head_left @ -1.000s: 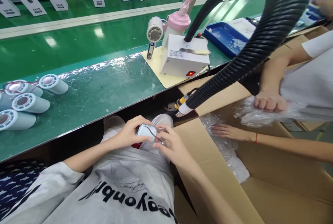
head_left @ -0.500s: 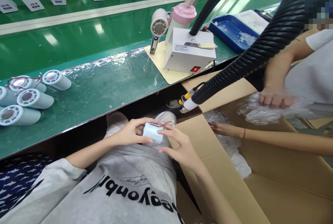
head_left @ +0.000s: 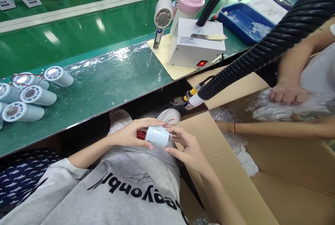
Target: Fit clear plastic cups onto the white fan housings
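Observation:
Above my lap I hold a light-blue cylindrical fan housing point(head_left: 158, 136) on its side, with thin red wires point(head_left: 170, 122) coming out at its top right. My left hand point(head_left: 132, 133) grips its left end, fingers over the top and thumb below. Curled round the right end is my right hand point(head_left: 187, 144), its fingertips on the wired edge and its thumb underneath. Clear plastic shows at that right end, partly hidden by my fingers. Similar fan housings point(head_left: 38, 95) lie in a cluster on the green bench to the left, several of them with red wires.
A white box device point(head_left: 199, 50) with a lit red switch stands on the bench, beside a handheld fan point(head_left: 162, 19) and a pink-lidded bottle point(head_left: 190, 3). A black corrugated hose point(head_left: 243, 62) hangs across the right. A co-worker's hands handle plastic bags over an open carton point(head_left: 222, 169).
The housing has shifted slightly right in my hands, and my left fingers have moved along its top. The camera view has turned a little. The co-worker's lower hand has moved on the plastic.

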The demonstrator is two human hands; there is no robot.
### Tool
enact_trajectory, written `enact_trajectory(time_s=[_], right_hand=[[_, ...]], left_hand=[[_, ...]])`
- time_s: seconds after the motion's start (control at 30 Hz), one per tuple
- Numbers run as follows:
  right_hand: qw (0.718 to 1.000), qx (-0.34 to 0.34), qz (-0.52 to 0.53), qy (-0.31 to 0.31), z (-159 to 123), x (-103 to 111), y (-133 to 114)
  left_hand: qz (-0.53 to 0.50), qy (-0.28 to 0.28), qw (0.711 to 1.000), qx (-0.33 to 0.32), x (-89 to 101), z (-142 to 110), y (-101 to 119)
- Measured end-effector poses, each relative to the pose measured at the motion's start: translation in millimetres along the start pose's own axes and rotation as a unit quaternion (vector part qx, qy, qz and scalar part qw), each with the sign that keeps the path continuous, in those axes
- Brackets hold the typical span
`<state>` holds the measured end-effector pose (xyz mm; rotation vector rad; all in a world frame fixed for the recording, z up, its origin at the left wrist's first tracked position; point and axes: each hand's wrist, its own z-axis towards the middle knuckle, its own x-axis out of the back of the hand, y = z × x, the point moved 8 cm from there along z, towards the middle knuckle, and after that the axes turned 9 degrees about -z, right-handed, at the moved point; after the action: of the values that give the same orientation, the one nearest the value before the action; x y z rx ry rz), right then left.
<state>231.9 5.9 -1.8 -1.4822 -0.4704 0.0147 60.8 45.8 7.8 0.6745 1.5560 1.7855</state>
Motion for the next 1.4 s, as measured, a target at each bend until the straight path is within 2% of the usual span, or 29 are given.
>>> enact_trajectory(time_s=[0.2,0.43,0.9,1.1,1.17,1.23,1.3,1.33,1.4], right_hand=[[0.994,-0.063,0.086,-0.016,-2,-4,6],[0.974,-0.149,0.167,-0.038,-2,-13,15],[0.914,-0.260,0.306,-0.059,-4,-41,28],[0.867,-0.318,0.354,-0.146,-11,-61,29],[0.862,-0.323,0.353,-0.169,-13,-63,28],[0.873,-0.314,0.329,-0.177,-15,-61,26],[0.899,-0.298,0.273,-0.166,-18,-53,26],[0.920,-0.283,0.230,-0.141,-19,-46,26],[0.969,-0.219,0.109,-0.044,-17,-23,23]], left_hand=[[0.007,-0.008,1.000,0.005,-1.2,-1,2],[0.009,-0.011,1.000,0.016,-1.9,-2,0],[0.000,-0.030,0.999,-0.021,-5.1,-3,5],[0.022,-0.035,0.998,-0.047,-7.8,-4,6],[0.035,-0.029,0.998,-0.037,-8.4,-5,6],[0.045,-0.020,0.999,-0.020,-9.0,-5,6],[0.039,-0.001,0.999,0.005,-8.1,-5,7],[0.029,0.012,0.999,0.022,-7.2,-6,7],[-0.002,0.036,0.997,0.065,-6.2,-7,4]])
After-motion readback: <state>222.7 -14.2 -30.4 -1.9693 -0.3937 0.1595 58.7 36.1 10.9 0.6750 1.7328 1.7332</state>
